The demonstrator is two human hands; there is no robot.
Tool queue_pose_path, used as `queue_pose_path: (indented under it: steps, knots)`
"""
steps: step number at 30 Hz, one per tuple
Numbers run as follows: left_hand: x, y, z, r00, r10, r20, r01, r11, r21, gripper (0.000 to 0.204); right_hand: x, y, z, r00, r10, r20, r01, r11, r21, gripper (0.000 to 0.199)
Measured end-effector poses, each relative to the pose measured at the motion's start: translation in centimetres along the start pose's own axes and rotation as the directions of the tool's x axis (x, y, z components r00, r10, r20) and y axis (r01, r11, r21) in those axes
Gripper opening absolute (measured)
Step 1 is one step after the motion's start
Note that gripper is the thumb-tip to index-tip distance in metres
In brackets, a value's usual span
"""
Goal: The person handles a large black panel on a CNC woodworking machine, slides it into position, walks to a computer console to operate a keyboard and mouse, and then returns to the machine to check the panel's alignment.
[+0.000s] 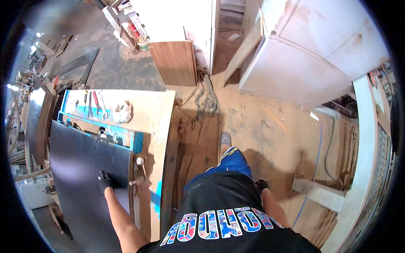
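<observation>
Panel (80, 158): left, beside the blue frame (138, 142).
Left hand (105, 181): fingers extended on the panel, grasping nothing, probably steadying it.
Right hand (262, 184): at our right; grip, we cannot tell.
Wrenches (90, 105): far on tabletop (148, 102), presumably for our reach.

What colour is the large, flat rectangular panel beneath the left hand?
The panel is black; it shows best in the head view.

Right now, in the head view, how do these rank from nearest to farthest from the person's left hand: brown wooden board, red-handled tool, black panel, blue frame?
From the left hand:
1. Black panel: directly under it.
2. Blue frame: along the panel's far edge.
3. Red-handled tool: beyond the frame.
4. Brown wooden board: farthest, ahead and rightward.
</observation>
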State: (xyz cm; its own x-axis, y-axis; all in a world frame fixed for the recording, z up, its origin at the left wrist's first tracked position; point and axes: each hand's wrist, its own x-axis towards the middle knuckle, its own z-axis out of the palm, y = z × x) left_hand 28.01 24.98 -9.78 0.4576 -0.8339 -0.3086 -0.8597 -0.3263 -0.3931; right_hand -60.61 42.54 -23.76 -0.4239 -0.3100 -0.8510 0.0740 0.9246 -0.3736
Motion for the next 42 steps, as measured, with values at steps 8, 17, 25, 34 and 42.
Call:
queue_pose_path:
  steps: [8, 17, 25, 34, 42]
  knots:
    - [1.1, 5.0, -0.8, 0.718, -0.561, 0.412, 0.534, 0.064, -0.843, 0.055, 16.2, -26.0, -9.2, 0.904, -0.425, -0.057, 0.298, 0.718, -0.629, 0.030]
    - [-4.1, 5.3, -0.1, 0.764, -0.635, 0.113, 0.444, 0.391, -0.806, 0.060, 24.0, -55.9, 0.7, 0.699, -0.660, 0.276, 0.696, 0.538, -0.475, 0.027]
    - [-4.1, 15.2, -8.4, 0.541, -0.763, 0.354, 0.772, 0.284, -0.568, 0.057, 12.2, -77.4, 13.6, 0.649, -0.189, 0.737, 0.725, -0.141, -0.674, 0.042]
    - [-4.6, 21.7, -14.8, 0.373, -0.861, 0.346, 0.838, 0.152, -0.524, 0.054, 8.2, -93.6, 30.9, 0.489, -0.099, 0.867, 0.794, -0.362, -0.489, 0.047]
    - [-2.6, 29.1, -24.6, 0.311, -0.776, 0.549, 0.910, 0.076, -0.408, 0.053, 2.7, -95.6, 49.3, 0.148, 0.085, 0.985, 0.900, -0.426, -0.098, 0.045]
